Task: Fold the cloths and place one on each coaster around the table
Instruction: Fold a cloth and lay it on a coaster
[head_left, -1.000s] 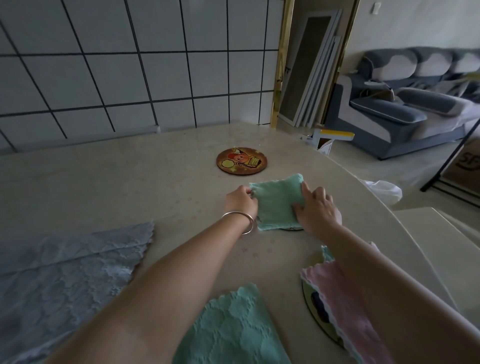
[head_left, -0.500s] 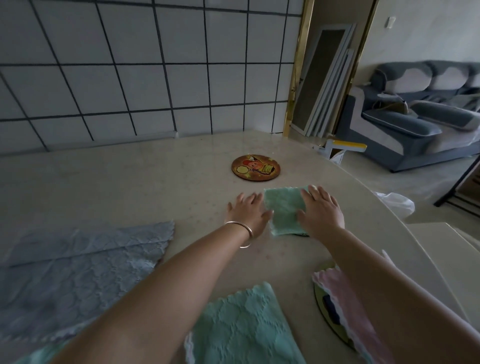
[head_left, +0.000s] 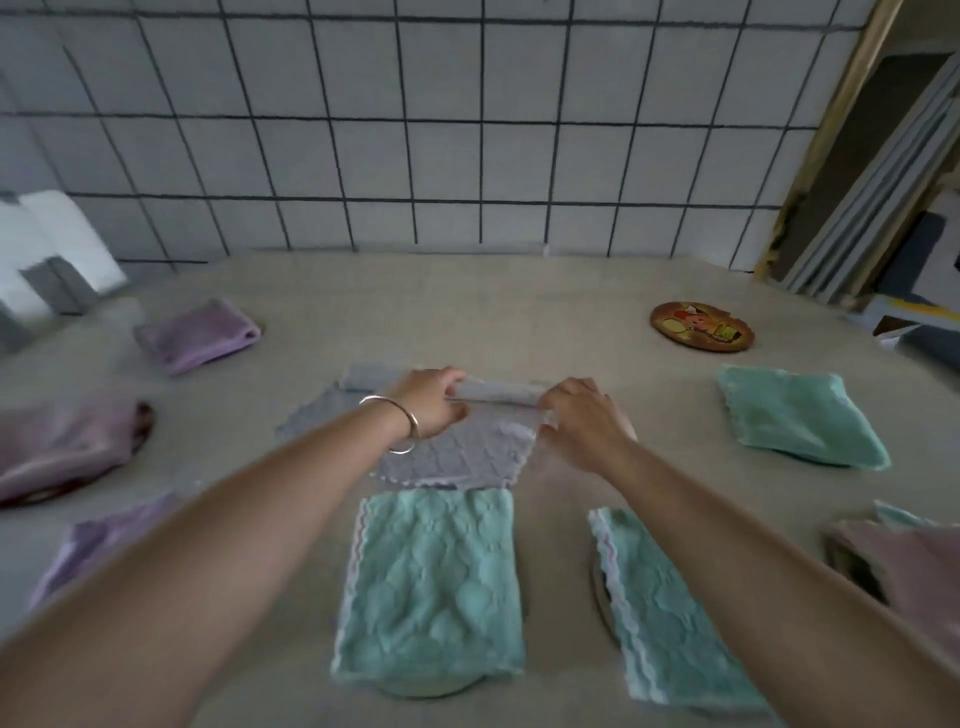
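Note:
A grey cloth (head_left: 457, 452) lies spread in the middle of the table. My left hand (head_left: 431, 397) and my right hand (head_left: 584, 418) both pinch its far edge, which is lifted and curled toward me. A folded green cloth (head_left: 800, 415) rests on a coaster at the right. A bare round coaster (head_left: 701, 327) with a cartoon picture lies beyond it. Two more green cloths (head_left: 434, 587) (head_left: 670, 608) sit on coasters near me. Folded purple cloths (head_left: 200, 335) (head_left: 62, 441) lie at the left.
The beige table (head_left: 519, 312) meets a tiled wall (head_left: 415, 130) at the back. A pink cloth (head_left: 904, 566) covers a coaster at the right edge. Another purple cloth (head_left: 104, 545) lies front left. A white and grey object (head_left: 47, 249) stands far left. Boards (head_left: 883, 171) lean in the doorway.
Both hands left the folded green cloth on its coaster and moved left to the grey cloth, gripping its far edge. The view swung left, bringing the purple cloths into sight.

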